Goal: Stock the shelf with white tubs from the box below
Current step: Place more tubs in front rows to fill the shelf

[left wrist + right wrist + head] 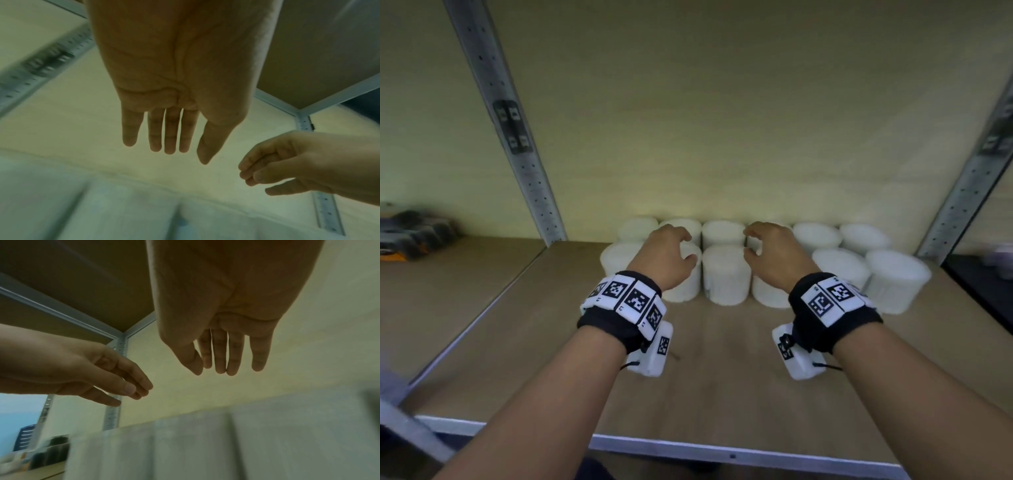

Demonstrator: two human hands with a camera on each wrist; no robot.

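My left hand (pixel 666 257) and right hand (pixel 774 255) hover loose-fingered and empty over the white tubs (pixel 726 274) in two rows at the shelf (pixel 722 394) back; they look light, rigid, smooth, so I'd grip the sides.

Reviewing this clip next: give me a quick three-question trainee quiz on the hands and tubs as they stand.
1. True or false: the left hand is gripping a tub.
2. How many rows do the white tubs form on the shelf?
3. Which lies on the neighbouring shelf to the left: A) a dark and orange object, B) a red bucket?

Key: 1 false, both it and the right hand are empty, fingers relaxed; 2 two; 3 A.
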